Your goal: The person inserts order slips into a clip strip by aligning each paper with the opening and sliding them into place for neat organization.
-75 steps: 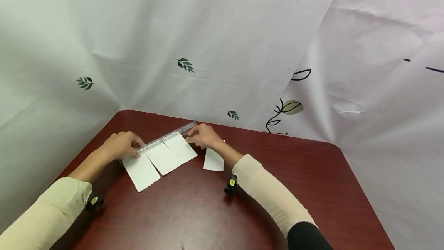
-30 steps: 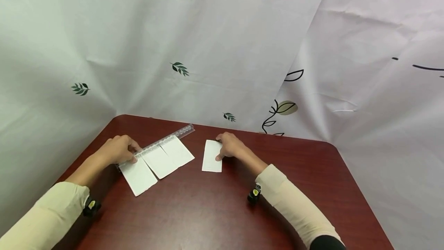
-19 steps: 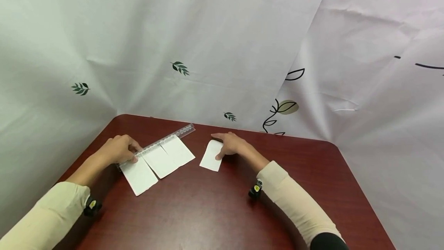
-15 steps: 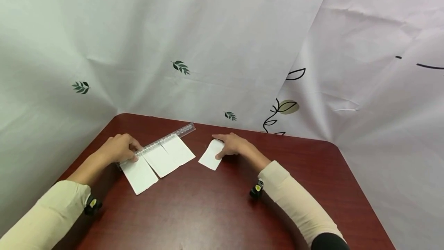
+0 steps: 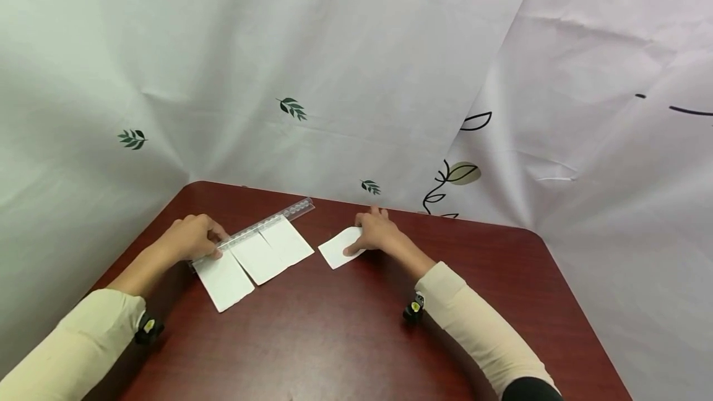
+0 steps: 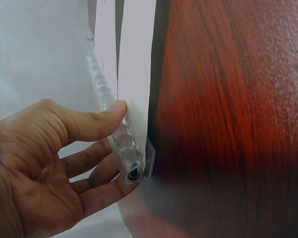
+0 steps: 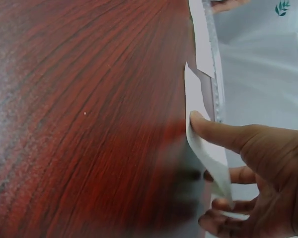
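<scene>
A loose white card [image 5: 341, 247] is shown on the red-brown table [image 5: 345, 339], to the right of the clear plastic binding strip [image 5: 262, 223] and apart from it. It is pinched by the right hand [image 5: 377, 235], thumb on its upper face and fingers curled beneath its lifted far edge, as the right wrist view confirms. The strip's near end is gripped by the left hand [image 5: 192, 239], thumb pressed on top [image 6: 109, 111]; three white cards [image 5: 257, 258] are already held along the strip. The step in hand is judged to be the pick-up of the loose card; next, its edge would need to be carried to the strip's free far end [image 5: 301, 206] and squared to it. Compared with 1.0 s ago, the card has been turned from upright to slanted and drawn slightly away from the strip, while the left hand is unchanged.
</scene>
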